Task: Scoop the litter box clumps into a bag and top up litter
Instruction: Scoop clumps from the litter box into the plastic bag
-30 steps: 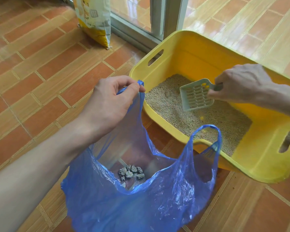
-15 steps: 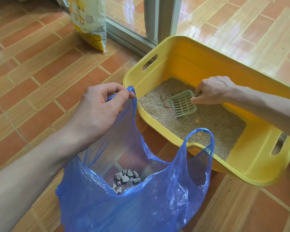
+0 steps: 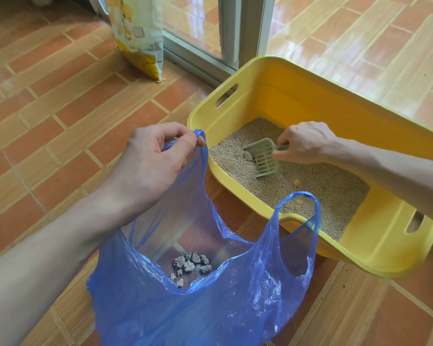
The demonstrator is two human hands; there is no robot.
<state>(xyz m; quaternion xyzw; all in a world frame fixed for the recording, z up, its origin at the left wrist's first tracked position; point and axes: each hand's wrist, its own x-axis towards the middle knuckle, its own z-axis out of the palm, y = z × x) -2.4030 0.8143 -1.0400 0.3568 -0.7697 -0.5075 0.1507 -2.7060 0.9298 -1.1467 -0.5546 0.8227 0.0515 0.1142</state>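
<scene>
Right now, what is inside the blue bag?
Inside the blue bag, held open by the left hand, a small pile of grey clumps lies at the bottom. The bag's crumpled near wall hides anything closer in.

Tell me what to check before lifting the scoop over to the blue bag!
1. Scoop held firmly: ok, the right hand grips its handle.
2. Clump on the scoop: not ok, it lies at the scoop's front edge in the litter.
3. Blue bag held open: ok, the left hand pinches one handle up; the other handle stands up on its own.
4. Bag close to the yellow litter box: ok, it sits right beside the near rim.
5. Earlier clumps in the bag: ok, there is plenty of room.
6. More clumps buried: cannot tell.
</scene>
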